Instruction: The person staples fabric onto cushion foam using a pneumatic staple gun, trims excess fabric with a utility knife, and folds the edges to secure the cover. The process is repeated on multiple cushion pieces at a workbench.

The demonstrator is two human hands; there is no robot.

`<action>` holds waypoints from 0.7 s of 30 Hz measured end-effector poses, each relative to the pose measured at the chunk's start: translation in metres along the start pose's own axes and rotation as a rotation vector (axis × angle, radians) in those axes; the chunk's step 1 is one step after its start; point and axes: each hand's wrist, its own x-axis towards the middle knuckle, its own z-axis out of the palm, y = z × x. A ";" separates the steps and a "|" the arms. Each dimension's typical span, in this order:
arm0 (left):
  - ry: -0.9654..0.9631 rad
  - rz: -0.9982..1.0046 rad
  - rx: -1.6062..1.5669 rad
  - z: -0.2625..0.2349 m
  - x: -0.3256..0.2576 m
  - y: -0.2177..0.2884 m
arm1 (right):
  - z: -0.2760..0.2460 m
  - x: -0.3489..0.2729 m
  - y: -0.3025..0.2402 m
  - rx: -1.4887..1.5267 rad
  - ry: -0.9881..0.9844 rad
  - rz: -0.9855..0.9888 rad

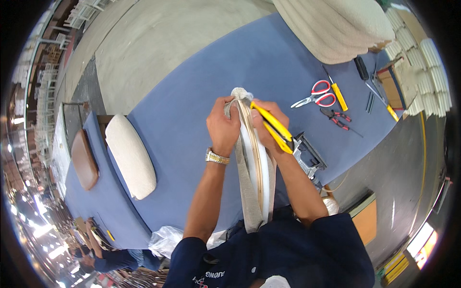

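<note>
Left hand: the left hand [223, 126], metal watch on the wrist, is closed in a pinch on the grey fabric [246, 192] bunched at the top end of the seat panel [257, 163].
Right hand: the right hand [268, 126] is wrapped tight round a yellow utility knife [273, 128], which lies angled across the knuckles; can't really tell where the blade tip sits, it's lost by the fabric bunch.
Seat panel: stood on edge between both hands, so you only get the layers side-on, a thin curved plywood strip, white foam next to it, woven grey cloth hanging loose on both sides. Its bottom end is hidden behind the person's dark blue shirt.
Table: blue felt-looking work table [192, 110], soft and matte, under and beyond the hands.
Right of the right hand: a black stapler-type tool [307, 156], touching or just behind the forearm and partly blocked by it. Farther out, red-handled scissors [316, 94], a yellow-handled screwdriver [338, 93], small red-handled pliers [338, 117].
Beyond the right hand: a stack of cream upholstered cushions [336, 29], cut off at the top edge.
Left of the left hand: a finished oval cream seat pad [130, 156], and a brown one [84, 160] past it, well apart from the hands.
Hard to see: another person at the lower left is tiny and warped by the lens.
</note>
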 end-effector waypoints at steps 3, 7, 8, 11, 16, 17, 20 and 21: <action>0.015 0.121 0.023 -0.002 0.001 -0.013 | -0.023 0.010 -0.008 0.130 0.151 0.517; -0.200 -0.010 0.007 -0.008 0.009 -0.013 | -0.099 0.019 0.053 -0.515 -0.182 0.640; -0.220 -0.028 0.035 -0.009 0.010 -0.012 | -0.116 0.021 0.062 -0.739 -0.319 0.699; -0.268 -0.072 0.074 -0.009 0.018 -0.005 | -0.152 0.008 0.075 -1.040 -0.449 0.701; -0.245 -0.089 0.106 -0.003 0.014 -0.010 | -0.133 0.018 0.024 -0.689 -0.319 0.580; -0.254 -0.110 0.097 0.000 0.007 -0.009 | -0.121 0.018 0.013 -0.560 -0.319 0.564; -0.242 -0.135 0.080 0.004 0.006 -0.004 | -0.071 0.032 -0.011 -0.236 -0.331 0.508; -0.229 -0.139 0.066 0.008 0.006 -0.003 | -0.054 0.037 -0.019 -0.191 -0.353 0.508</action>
